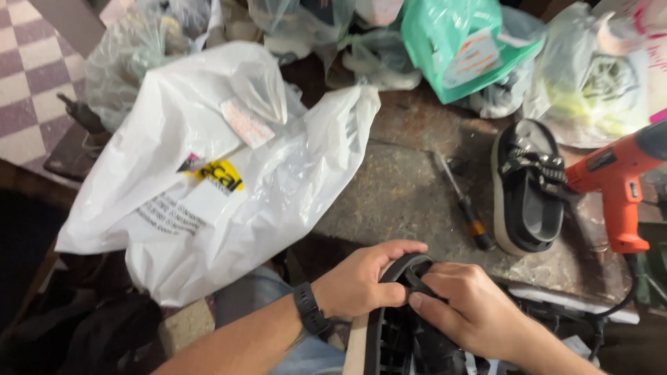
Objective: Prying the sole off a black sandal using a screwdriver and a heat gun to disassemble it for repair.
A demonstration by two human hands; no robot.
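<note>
Below workbench edge [417,236], at my lap: left hand [361,281] grips toe rim of black sandal [406,333]; right hand [465,309] pinches its strap. Sandal's long axis runs toward me. Matching sandal [528,187] on workbench, farther right, nearer right hand.

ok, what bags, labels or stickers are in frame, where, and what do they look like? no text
Large white plastic bag: left of centre on the bench, crumpled, dark print.
Yellow-and-black logo: on that bag's front.
Pale pink label: rectangular, upper part of the white bag.
Green bag: top centre-right, with a white-and-orange label.
Clear plastic bags: along the back, contents unclear.
No screens.
</note>
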